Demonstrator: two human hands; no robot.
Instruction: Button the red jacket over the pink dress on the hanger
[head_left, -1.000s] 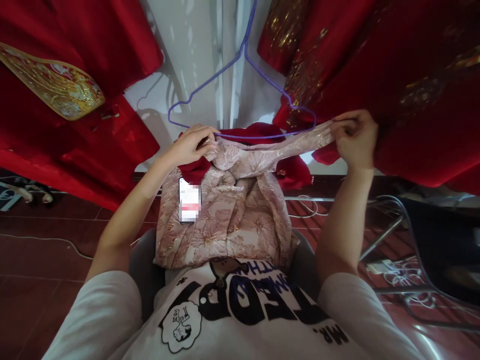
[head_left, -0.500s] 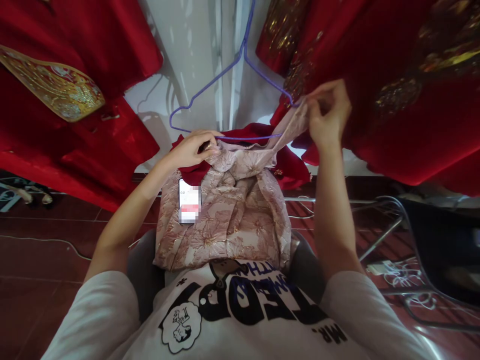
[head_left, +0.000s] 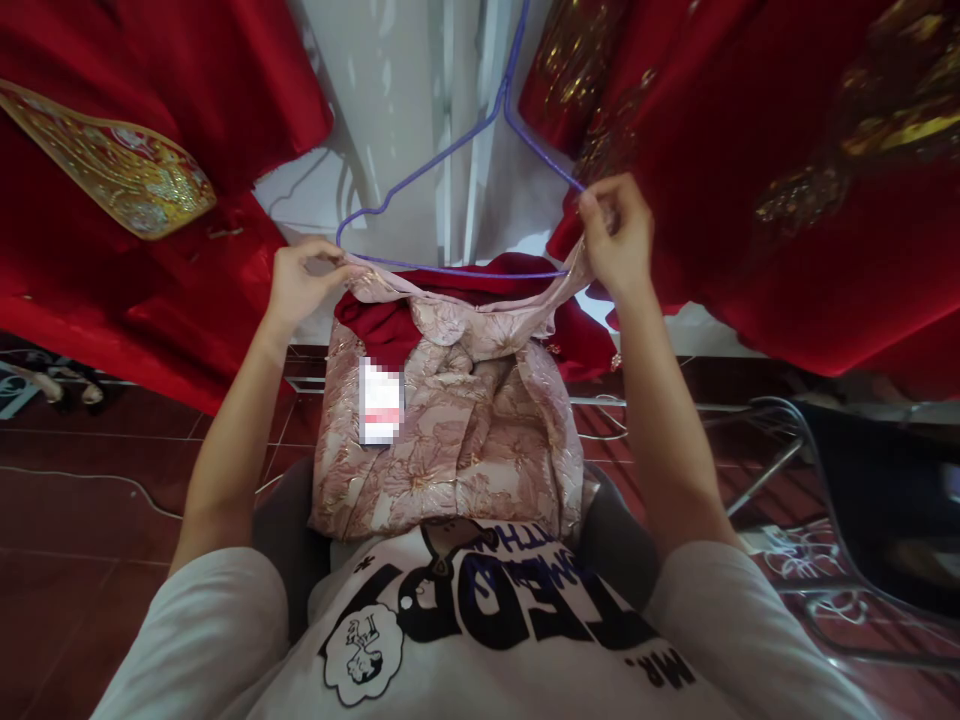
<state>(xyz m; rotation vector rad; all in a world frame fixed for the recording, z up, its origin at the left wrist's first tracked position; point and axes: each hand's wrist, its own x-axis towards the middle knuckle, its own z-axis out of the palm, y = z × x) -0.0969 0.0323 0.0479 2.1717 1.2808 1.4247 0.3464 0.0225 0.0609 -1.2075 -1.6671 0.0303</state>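
Observation:
A pink floral brocade dress [head_left: 427,470] is heaped across my lap, its upper edge stretched up between my two hands. My left hand [head_left: 300,285] pinches the left end of that edge, close to the lower left corner of a purple hanger [head_left: 450,150]. At the hanger's right shoulder, my right hand [head_left: 622,235] is closed on the other end of the edge and touches or nearly touches the hanger. The hanger's bottom bar runs just above the dress's neckline. A phone [head_left: 381,405] with a lit, blurred screen rests on the dress.
Red garments with gold embroidery hang at the left [head_left: 150,170] and right [head_left: 750,250]. Red cloth [head_left: 390,335] lies behind the dress. A black chair [head_left: 885,490] and white cables [head_left: 802,550] are at the right; shoes [head_left: 75,390] stand far left.
My left hand has moved left and slightly up, drawing the dress's edge out along the hanger bar. My right hand has shifted left, onto the hanger's right shoulder.

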